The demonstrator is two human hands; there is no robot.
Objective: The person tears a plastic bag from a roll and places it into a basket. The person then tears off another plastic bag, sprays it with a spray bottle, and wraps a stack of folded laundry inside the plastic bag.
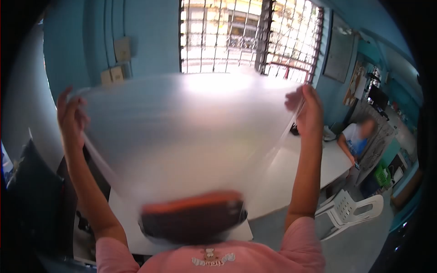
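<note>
A large translucent plastic bag [182, 132] hangs stretched wide between my raised hands. My left hand [73, 113] grips its upper left corner with curled fingers. At the upper right corner my right hand [306, 107] holds the edge, thumb up and fingers bent round it. Low in the bag, close to my chest, lies a dark item with an orange-red top edge [193, 216]; it is blurred behind the plastic. Both arms reach up and outward.
Below is a white table [273, 182]. To the right a person [357, 139] sits at its far end, near a white plastic chair [348, 211] and a green basket [382, 175]. A barred window [227, 36] is ahead. A dark cushion-like shape [34, 195] stands left.
</note>
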